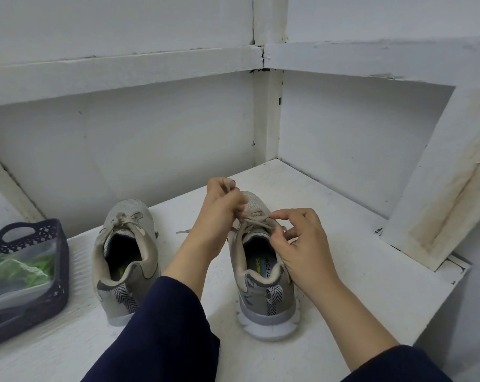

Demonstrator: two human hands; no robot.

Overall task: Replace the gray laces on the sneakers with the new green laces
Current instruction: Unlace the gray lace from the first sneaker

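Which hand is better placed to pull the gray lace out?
Probably the left hand: it pinches the gray lace lifted above the right sneaker, while the right hand pinches it lower down.

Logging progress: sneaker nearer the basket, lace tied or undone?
Tied. The gray lace is bunched in a knot across the top of the sneaker beside the basket.

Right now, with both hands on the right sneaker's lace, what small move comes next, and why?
Probably draw the gray lace up out of the right sneaker's top eyelets. The left hand pinches a loosened strand raised over the toe, and the right hand pinches the lace where it still crosses the tongue. The green laces sit bagged in the basket.
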